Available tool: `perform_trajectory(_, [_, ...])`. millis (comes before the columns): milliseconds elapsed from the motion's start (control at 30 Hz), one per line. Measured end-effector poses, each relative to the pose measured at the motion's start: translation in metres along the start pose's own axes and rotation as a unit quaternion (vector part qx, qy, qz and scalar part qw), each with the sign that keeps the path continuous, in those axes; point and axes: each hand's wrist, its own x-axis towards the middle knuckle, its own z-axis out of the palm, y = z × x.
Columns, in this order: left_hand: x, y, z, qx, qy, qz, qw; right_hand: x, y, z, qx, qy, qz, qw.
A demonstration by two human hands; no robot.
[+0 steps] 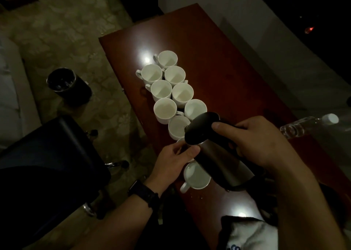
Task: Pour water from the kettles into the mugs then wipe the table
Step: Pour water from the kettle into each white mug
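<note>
The dark steel kettle with a black lid (pixel 218 158) hangs tilted over the near end of the red-brown wooden worktop (pixel 228 69), spout down-left above the white ceramic mugs (pixel 165 90). Your right hand (pixel 262 141) is wrapped round its handle. Your left hand (pixel 176 158) sets its thumb against the body below the lid, fingers curled; whether they grip the half-hidden mug beneath I cannot tell. The kettle is likely heavy when full, smooth and possibly hot, so carry it by the handle. The mugs are fragile and packed touching. A white cloth (pixel 247 234) lies nearest.
</note>
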Motion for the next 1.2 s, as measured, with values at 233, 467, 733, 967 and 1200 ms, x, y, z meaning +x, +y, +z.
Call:
perform_trajectory(233, [0.0013,0.0039,-0.0011,0.002,-0.008,0.005,1.0,-0.0028,-0.0015,-0.0007,0.003,0.001,-0.002,1.0])
perform_trajectory(467, [-0.0005,0.0063,0.0011,0.005,-0.007,0.007,1.0,-0.0034,-0.0004,-0.0031,0.003,0.002,0.0,1.0])
perform_trajectory(733, [0.0003,0.0072,0.0048,-0.018,-0.016,0.004,1.0,-0.0031,0.0018,-0.0063,-0.006,0.007,0.003,1.0])
perform_trajectory(967, [0.0003,0.0054,0.0014,-0.027,-0.013,-0.006,1.0,-0.0052,-0.001,-0.0055,-0.013,0.001,0.004,1.0])
perform_trajectory(1200, [-0.0011,0.0078,0.0018,-0.029,-0.004,0.002,1.0,-0.0059,-0.0024,-0.005,-0.01,0.003,0.006,1.0])
